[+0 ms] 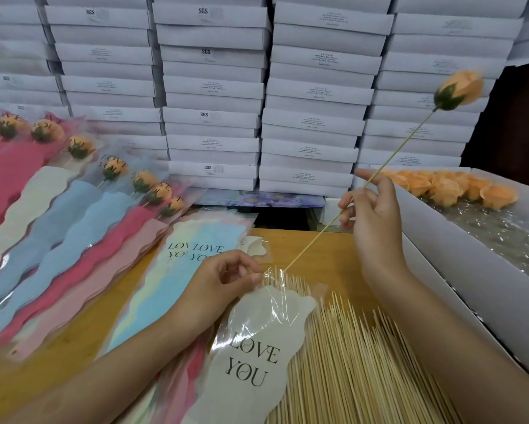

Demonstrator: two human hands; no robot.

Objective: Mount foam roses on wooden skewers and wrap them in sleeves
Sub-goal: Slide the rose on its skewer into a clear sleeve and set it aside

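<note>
Rose point(459, 88) on its stick point(404, 145) points up to one o'clock, held between the right hand point(376, 215) fingers, so slide the stick's low end slowly toward seven o'clock into the sleeve point(257, 347) whose mouth the left hand point(223, 280) pinches.

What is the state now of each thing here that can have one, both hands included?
rose: mounted on the skewer, raised in air
skewer: tilted, lower tip at the cream sleeve's mouth
cream sleeve: lying on the spare skewers
right hand: pinches the skewer
left hand: pinches the cream sleeve's top edge
spare skewers: loose pile
loose roses: unmounted, in open box
wrapped roses: sleeved, laid in a row
white boxes: closed, stacked
</note>
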